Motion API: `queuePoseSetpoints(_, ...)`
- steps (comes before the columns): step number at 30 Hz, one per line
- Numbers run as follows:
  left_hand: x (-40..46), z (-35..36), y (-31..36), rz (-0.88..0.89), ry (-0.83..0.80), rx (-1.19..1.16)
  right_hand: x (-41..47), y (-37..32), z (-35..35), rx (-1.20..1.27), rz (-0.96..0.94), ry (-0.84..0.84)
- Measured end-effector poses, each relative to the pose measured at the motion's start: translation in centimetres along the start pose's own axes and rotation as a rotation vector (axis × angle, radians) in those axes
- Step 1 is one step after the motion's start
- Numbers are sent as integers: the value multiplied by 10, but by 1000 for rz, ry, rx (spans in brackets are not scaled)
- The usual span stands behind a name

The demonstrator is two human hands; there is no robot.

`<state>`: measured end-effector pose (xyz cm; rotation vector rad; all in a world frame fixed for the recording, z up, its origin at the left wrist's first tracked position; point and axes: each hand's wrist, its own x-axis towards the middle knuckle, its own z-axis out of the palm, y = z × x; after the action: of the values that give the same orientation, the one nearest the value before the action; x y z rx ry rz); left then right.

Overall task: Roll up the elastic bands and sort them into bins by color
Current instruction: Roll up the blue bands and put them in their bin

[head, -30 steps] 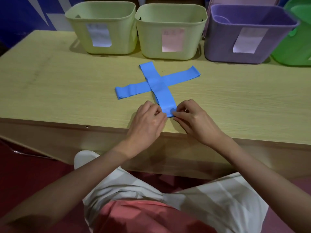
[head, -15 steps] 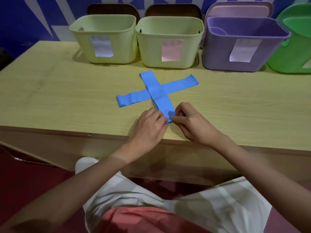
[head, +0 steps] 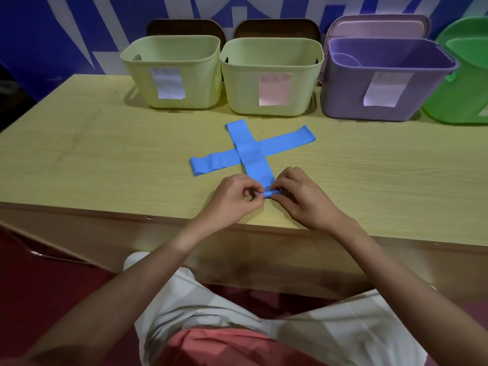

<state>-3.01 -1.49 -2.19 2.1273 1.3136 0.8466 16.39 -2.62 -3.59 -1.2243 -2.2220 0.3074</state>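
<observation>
- My left hand (head: pixel 232 200) and my right hand (head: pixel 303 199) both pinch the near end of the upper blue band (head: pixel 250 151), where a small tight roll (head: pixel 270 194) has formed between my fingertips.
- My fingers cover both ends of that roll, so I cannot tell how many turns it has.
- The upper blue band runs away from me across the wooden table (head: pixel 105 159); it lies over a second blue band (head: pixel 287 140), hiding the middle of the lower one where they cross.
- Four bins stand at the table's far edge: a pale green bin (head: pixel 171 72), a second pale green bin (head: pixel 272 75), a purple bin (head: pixel 388 80) and a bright green bin (head: pixel 464 83), the last cut off by the frame's right edge.
- Each of the first three carries a paper label: white (head: pixel 170 83), pinkish (head: pixel 274 89), and white (head: pixel 385 89). Any writing on them is too faint to read.
- Inside the purple bin a pale curved shape shows; I cannot make out what it is.
- A lilac lid (head: pixel 377 26) stands behind the purple bin, partly hidden by it.
</observation>
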Motion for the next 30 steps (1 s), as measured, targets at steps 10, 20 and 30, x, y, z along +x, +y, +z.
queuePoseSetpoints(10, 7, -50, 40, -350, -92, -519, 4, -37, -7, 488, 156, 269)
queuePoseSetpoints(20, 5, -61, 58, -76, 42, -461, 18, -55, -23, 318, 99, 456)
queuePoseSetpoints(30, 1, -63, 70, -168, 157, -649, 19, -75, -34, 611, 118, 556)
